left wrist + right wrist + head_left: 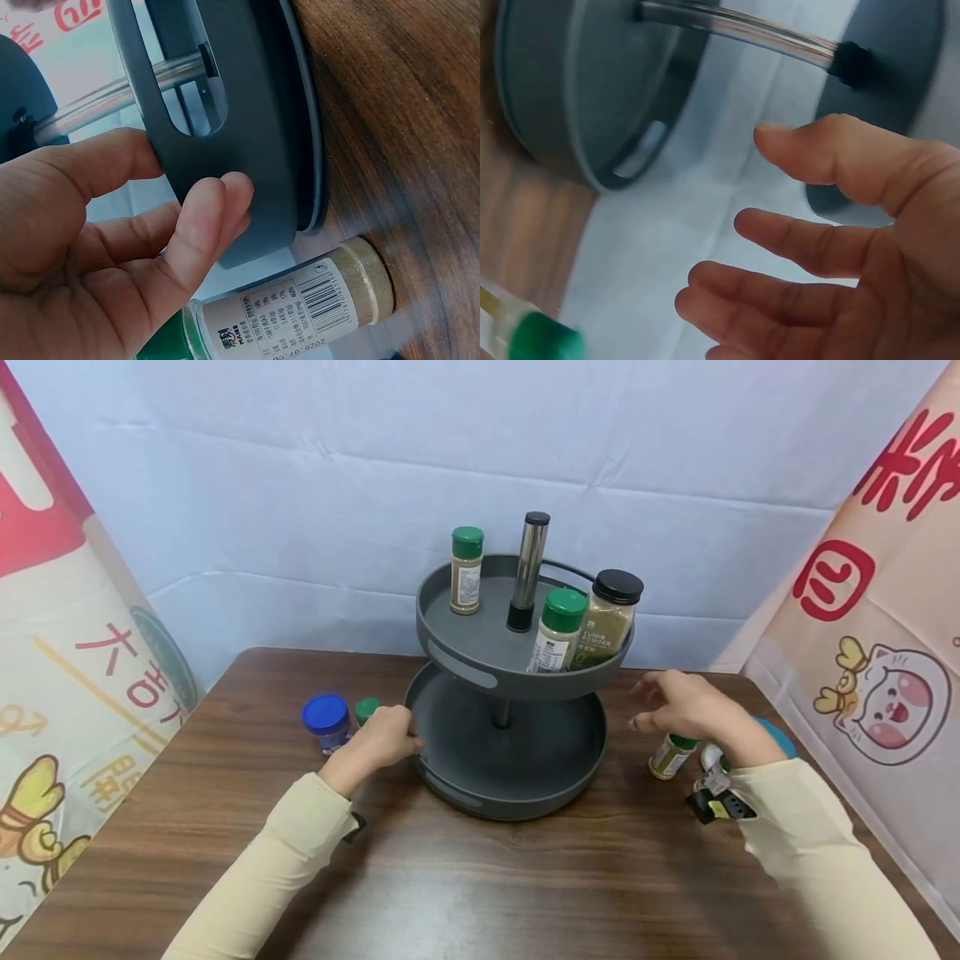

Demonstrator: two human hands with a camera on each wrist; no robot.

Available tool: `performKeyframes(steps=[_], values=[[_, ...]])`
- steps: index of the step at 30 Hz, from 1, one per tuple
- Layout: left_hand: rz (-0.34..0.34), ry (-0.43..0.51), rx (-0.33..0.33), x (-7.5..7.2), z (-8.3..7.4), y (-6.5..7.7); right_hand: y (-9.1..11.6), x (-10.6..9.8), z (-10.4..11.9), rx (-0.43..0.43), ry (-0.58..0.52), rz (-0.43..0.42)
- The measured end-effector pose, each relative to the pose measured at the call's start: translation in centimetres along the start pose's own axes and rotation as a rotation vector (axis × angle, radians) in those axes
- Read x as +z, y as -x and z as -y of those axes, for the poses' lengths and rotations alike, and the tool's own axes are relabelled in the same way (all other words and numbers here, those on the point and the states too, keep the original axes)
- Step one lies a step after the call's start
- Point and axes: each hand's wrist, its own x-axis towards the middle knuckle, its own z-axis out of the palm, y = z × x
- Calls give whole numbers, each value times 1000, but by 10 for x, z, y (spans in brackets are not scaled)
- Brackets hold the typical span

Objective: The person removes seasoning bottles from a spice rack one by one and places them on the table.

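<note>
A dark grey two-tier round spice rack (504, 781) with a metal post stands on the wooden table. My left hand (386, 735) is at the left side of its lower tray; in the left wrist view, the thumb (124, 157) meets the rim and the curled fingers (199, 225) lie against the outer wall, by the handle slot. Beside that hand is a green-capped spice bottle (281, 307). To the right of the rack, my right hand (686, 702) hovers with fingers spread and holds nothing. Below it stands another green-capped bottle (670, 756).
The upper tray (480, 643) bears a green-capped bottle (467, 572) at left, another green-capped bottle (555, 635) and a black-lidded cumin powder jar (606, 618) at right. A blue-lidded jar (326, 718) stands left. A blue lid (776, 737) shows behind the right wrist.
</note>
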Motion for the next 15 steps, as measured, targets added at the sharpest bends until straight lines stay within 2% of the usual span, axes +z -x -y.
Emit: performKeyframes(steps=[7, 15], values=[[8, 7, 8, 0, 0, 1, 10, -27, 4, -42, -3, -45], [6, 2, -10, 1, -1, 1, 17, -44, 9, -70, -29, -79]])
